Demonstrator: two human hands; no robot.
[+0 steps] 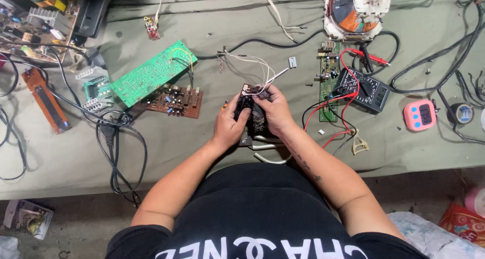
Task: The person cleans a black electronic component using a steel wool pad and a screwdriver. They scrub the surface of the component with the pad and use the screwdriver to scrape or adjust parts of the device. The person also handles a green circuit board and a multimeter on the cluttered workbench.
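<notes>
Both my hands hold a small dark electronic module (251, 107) with a little circuit board on its top end, above the middle of the grey-green cloth (202, 148). My left hand (230, 125) grips its left side with the thumb across the front. My right hand (275, 110) wraps its right side, fingers at the top by the board. Thin white wires (252, 62) run from the module's top away across the cloth. A pair of pliers with pale handles (265, 150) lies under my hands.
A green circuit board (151, 72) rests over a brown board (174, 100) at left. A black multimeter (369, 89) with red and black leads, a narrow green board (328, 82), a pink timer (420, 115), a tape roll (461, 112) and a coil yoke (353, 9) lie right. Black cables (116, 153) loop left.
</notes>
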